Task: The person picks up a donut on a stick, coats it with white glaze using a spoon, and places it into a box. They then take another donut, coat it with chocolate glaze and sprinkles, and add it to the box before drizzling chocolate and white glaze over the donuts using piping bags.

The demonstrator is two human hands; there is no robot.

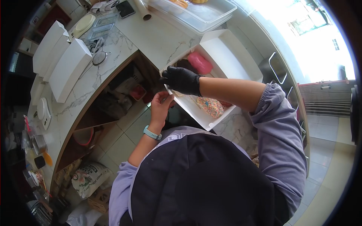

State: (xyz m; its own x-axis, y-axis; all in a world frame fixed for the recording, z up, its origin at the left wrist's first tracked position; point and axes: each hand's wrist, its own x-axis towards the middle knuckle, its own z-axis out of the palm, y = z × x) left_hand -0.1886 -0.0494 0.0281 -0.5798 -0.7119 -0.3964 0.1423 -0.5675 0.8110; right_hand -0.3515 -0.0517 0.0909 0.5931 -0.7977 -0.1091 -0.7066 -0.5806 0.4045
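Observation:
An open white box (192,112) holds a pink-glazed pastry (199,63), a dark-brown one partly covered by my right hand, and one with colored sprinkles (210,107). My right hand (182,80), in a black glove, is over the box's left part with its fingers bent; what they hold, if anything, is hidden. Bare, with a light-blue watch on the wrist, my left hand (161,107) is at the box's near left edge, thumb and index finger brought together there. Whether it grips the edge is too small to tell.
Plastic trays with pastries (192,19) stand beyond the box. Long white boxes (71,71), a strainer (99,57), a phone (125,9) and a scale (43,113) lie on the left counter. Below the counter are open shelves and a white sack (90,178).

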